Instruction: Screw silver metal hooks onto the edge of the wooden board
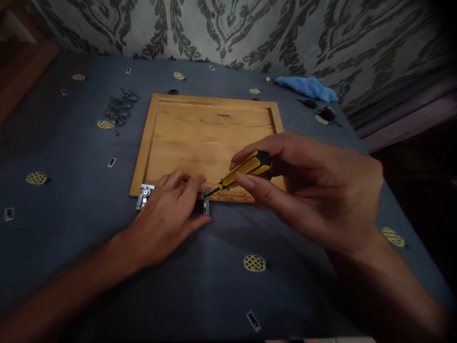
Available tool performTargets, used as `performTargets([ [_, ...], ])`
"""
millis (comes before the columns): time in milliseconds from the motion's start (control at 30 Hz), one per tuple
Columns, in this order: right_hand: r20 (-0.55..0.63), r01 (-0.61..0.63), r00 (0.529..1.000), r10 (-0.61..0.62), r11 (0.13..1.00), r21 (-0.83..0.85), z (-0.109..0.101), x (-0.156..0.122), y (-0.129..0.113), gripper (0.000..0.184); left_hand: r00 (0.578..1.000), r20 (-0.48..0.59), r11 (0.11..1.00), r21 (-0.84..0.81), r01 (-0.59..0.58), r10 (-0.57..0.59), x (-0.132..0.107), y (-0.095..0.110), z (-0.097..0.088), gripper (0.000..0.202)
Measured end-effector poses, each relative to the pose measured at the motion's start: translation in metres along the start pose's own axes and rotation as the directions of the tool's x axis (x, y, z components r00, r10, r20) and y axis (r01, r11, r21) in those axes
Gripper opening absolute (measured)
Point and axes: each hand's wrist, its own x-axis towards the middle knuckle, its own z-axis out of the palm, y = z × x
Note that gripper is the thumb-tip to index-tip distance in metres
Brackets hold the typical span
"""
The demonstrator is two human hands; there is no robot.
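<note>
My right hand (317, 190) grips a yellow-and-black screwdriver (246, 169) by its handle, thumb and fingers wrapped around it. Its shaft slants down to the left, the tip meeting a small metal hinge (206, 204) at the near edge of a wooden panel (207, 143). Over that same edge lies my left hand (171, 205), its thumb and index finger closed about the hinge to steady it. Just left of those fingers, a second metal hinge (144, 196) with a screw in it sits at the panel's near left corner, partly covered by my hand.
Several dark metal pieces (119, 108) lie left of the panel, with a tiny screw (116, 133) nearby. A blue cloth (307, 86) and a dark tool (323, 110) rest at the back right. Patterned fabric (228, 28) rises behind the blue-grey cloth surface (89, 228). Wooden furniture (28, 71) stands far left.
</note>
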Motion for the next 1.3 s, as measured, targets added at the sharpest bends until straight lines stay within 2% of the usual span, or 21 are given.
performTargets([
  [67, -0.028, -0.001, 1.0, 0.003, 0.999, 0.046, -0.002, 0.0, -0.003, 0.011, 1.0, 0.003, 1.0, -0.001, 0.005, -0.005, 0.0, 0.0, 0.0, 0.051],
  [167, -0.189, -0.011, 0.981, 0.035, 0.992, 0.124, -0.006, 0.004, -0.006, 0.012, 1.0, -0.001, 1.0, 0.001, -0.009, 0.009, -0.001, 0.0, -0.001, 0.051],
  [267, -0.342, -0.097, 0.921, 0.186, 0.96, 0.261, -0.003, 0.012, 0.01, 0.005, 1.0, -0.006, 1.0, 0.007, -0.029, 0.029, -0.001, -0.002, -0.001, 0.046],
  [300, -0.375, -0.096, 0.899, 0.226, 0.937, 0.336, 0.0, 0.015, 0.02, 0.01, 0.999, -0.007, 0.999, 0.011, -0.032, 0.032, -0.001, -0.002, 0.0, 0.044],
  [367, -0.316, -0.108, 0.899, 0.304, 0.851, 0.514, 0.007, 0.019, 0.044, 0.026, 0.999, -0.009, 0.999, 0.018, -0.037, 0.037, -0.001, -0.003, 0.0, 0.041],
  [433, -0.163, -0.267, 0.885, 0.436, 0.763, 0.589, 0.013, 0.02, 0.066, 0.037, 0.999, -0.001, 0.999, 0.013, -0.044, 0.044, 0.0, -0.003, 0.0, 0.037],
  [467, -0.101, -0.332, 0.879, 0.465, 0.75, 0.572, 0.015, 0.02, 0.074, 0.039, 0.999, 0.008, 0.999, 0.01, -0.044, 0.044, 0.0, -0.002, -0.001, 0.035],
  [533, -0.011, -0.397, 0.895, 0.446, 0.807, 0.437, 0.017, 0.017, 0.086, 0.036, 0.998, 0.029, 0.999, 0.009, -0.047, 0.046, 0.001, 0.0, -0.003, 0.032],
  [633, 0.049, -0.342, 0.94, 0.338, 0.931, 0.125, 0.016, 0.009, 0.095, 0.031, 0.996, 0.086, 0.999, 0.011, -0.03, 0.029, 0.002, 0.003, -0.008, 0.033],
  [700, 0.101, -0.287, 0.953, 0.286, 0.958, -0.01, 0.016, 0.004, 0.1, 0.032, 0.992, 0.125, 1.0, 0.007, -0.006, 0.005, 0.003, 0.004, -0.011, 0.034],
  [767, 0.103, -0.217, 0.968, 0.227, 0.971, -0.103, 0.016, 0.002, 0.102, 0.032, 0.993, 0.119, 1.0, -0.001, 0.003, -0.003, 0.004, 0.005, -0.013, 0.035],
  [900, 0.096, -0.064, 0.992, 0.083, 0.98, -0.187, 0.011, 0.018, 0.089, 0.025, 0.995, 0.1, 1.0, -0.001, -0.006, 0.006, 0.003, 0.005, -0.015, 0.034],
  [1000, 0.134, 0.075, 0.99, -0.051, 0.981, -0.181, 0.015, 0.049, 0.062, 0.023, 0.996, 0.093, 1.0, 0.009, -0.012, 0.011, 0.003, 0.005, -0.015, 0.032],
  [1033, 0.189, 0.126, 0.977, -0.094, 0.979, -0.16, 0.021, 0.061, 0.051, 0.022, 0.996, 0.09, 1.0, 0.014, -0.015, 0.014, 0.003, 0.005, -0.014, 0.033],
  [1100, 0.303, 0.221, 0.937, -0.171, 0.966, -0.138, 0.04, 0.089, 0.027, 0.019, 0.997, 0.077, 0.999, 0.026, -0.026, 0.024, 0.002, 0.003, -0.013, 0.035],
  [1167, 0.432, 0.293, 0.878, -0.204, 0.944, -0.15, 0.068, 0.116, 0.006, 0.019, 0.997, 0.065, 0.999, 0.027, -0.047, 0.045, 0.003, 0.001, -0.01, 0.039],
  [1233, 0.569, 0.313, 0.816, -0.105, 0.907, -0.282, 0.099, 0.14, -0.01, 0.024, 0.997, 0.054, 0.998, 0.018, -0.059, 0.058, 0.003, -0.001, -0.009, 0.041],
  [1300, 0.607, 0.329, 0.792, -0.067, 0.884, -0.332, 0.129, 0.158, -0.019, 0.022, 0.997, 0.056, 0.998, 0.02, -0.058, 0.057, 0.004, -0.002, -0.007, 0.043],
])
